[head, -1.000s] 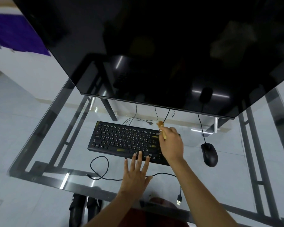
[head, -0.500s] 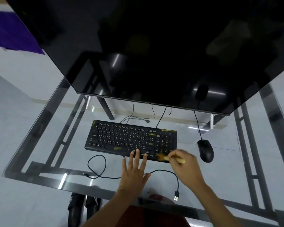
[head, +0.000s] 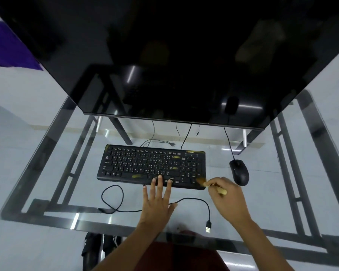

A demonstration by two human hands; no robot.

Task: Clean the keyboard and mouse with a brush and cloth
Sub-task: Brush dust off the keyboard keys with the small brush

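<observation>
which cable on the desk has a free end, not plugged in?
The looped black cable nearest the person: its USB plug lies bare on the glass desk. The other cables run behind the monitor.

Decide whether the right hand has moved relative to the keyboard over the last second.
Yes. The right hand, gripping the brush, moved from the keyboard's far edge to its near right corner, toward the person.

It looked like a home computer desk in a tiled room. A glass-topped table (head: 47, 163) on a black metal frame carried a large dark monitor (head: 174, 65), a black keyboard (head: 137, 163) and a wired mouse (head: 239, 172), with a loose USB cable (head: 194, 202) lying across the glass and black sandals (head: 98, 249) on the pale floor beneath.
</observation>
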